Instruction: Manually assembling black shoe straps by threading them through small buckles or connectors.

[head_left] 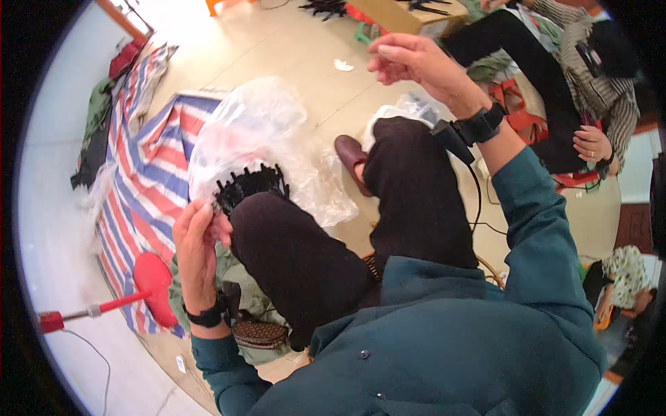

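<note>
My left hand [201,236] is beside my left knee, its fingers bent and drawn together; what they hold, if anything, is too small to see. Next to it, past the knee, lies a bunch of black pieces with narrow knobbed ends [253,186], partly hidden by my leg. My right hand [423,66] is raised ahead of my right knee, thumb and fingers curled into a pinch. Nothing I can name shows in it. A crumpled clear plastic bag [267,114] lies on the floor beyond the black pieces.
A striped woven sheet [149,197] spreads at left, near a red rounded pad on a bar [154,288]. A patterned brown pouch [260,334] lies by my left leg. At right sits another person [590,90] in striped sleeves, near a red stool [517,114]. A cardboard box [437,17] stands ahead.
</note>
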Tool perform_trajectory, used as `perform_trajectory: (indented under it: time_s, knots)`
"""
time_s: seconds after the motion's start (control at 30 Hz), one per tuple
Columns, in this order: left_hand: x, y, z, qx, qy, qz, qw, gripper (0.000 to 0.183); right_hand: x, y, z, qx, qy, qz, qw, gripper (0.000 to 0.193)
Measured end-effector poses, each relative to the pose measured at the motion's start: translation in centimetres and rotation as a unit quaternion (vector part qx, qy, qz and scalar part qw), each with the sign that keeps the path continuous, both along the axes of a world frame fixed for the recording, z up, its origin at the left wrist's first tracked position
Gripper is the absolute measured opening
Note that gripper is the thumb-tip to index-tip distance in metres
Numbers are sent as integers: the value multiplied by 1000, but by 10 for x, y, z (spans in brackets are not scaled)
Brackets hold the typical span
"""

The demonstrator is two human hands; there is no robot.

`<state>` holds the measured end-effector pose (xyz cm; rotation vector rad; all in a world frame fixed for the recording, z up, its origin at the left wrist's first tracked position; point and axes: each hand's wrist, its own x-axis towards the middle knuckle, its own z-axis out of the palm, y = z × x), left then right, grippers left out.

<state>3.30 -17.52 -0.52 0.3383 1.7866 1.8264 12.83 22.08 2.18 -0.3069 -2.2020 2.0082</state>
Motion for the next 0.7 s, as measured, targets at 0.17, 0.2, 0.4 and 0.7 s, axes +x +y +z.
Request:
perform_trajectory:
  time_s: [0.17,0.2,0.4,0.7]
  knots:
    - [41,51,15,-15,-9,-56,998,13,100,67,-111,-55,-115,-105,986,19]
    - [46,57,16,-13,-30,-65,997,9,119,69,-139,-75,-145,-122,979,20]
    - [52,104,-1,-51,-82,-103,990,4,202,43,-294,-122,-306,-138,934,19]
    - [44,145,-27,-80,-146,-150,975,3,166,24,-377,-147,-280,-218,923,29]
